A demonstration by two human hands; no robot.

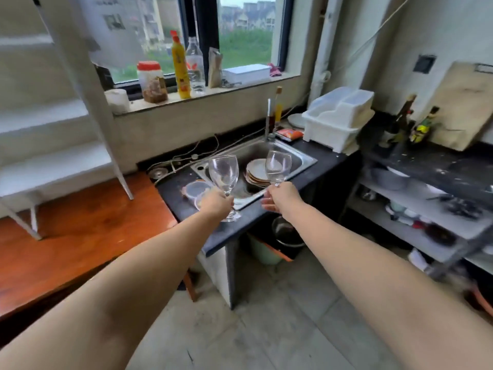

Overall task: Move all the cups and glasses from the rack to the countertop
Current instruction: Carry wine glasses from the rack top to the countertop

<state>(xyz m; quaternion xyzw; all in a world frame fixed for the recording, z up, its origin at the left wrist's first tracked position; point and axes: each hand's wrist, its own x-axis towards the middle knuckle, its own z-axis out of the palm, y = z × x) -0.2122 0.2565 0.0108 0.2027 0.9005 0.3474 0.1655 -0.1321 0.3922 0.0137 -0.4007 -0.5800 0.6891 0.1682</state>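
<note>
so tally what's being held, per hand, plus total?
Left hand: 1 wine glass
Right hand: 1 wine glass
Total: 2 glasses, both clear and upright, held by the stem.

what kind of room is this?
Most likely a small home kitchen: a steel sink holding stacked plates, a white dish rack on the dark countertop, and bottles along the windowsill.

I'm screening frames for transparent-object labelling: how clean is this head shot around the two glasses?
Head view: soft daylight from the window, no harsh glare; wide-angle bending at the edges; mild blur overall. Left glass and right glass show faint rims against the sink; stems hidden by left hand and right hand.
</note>
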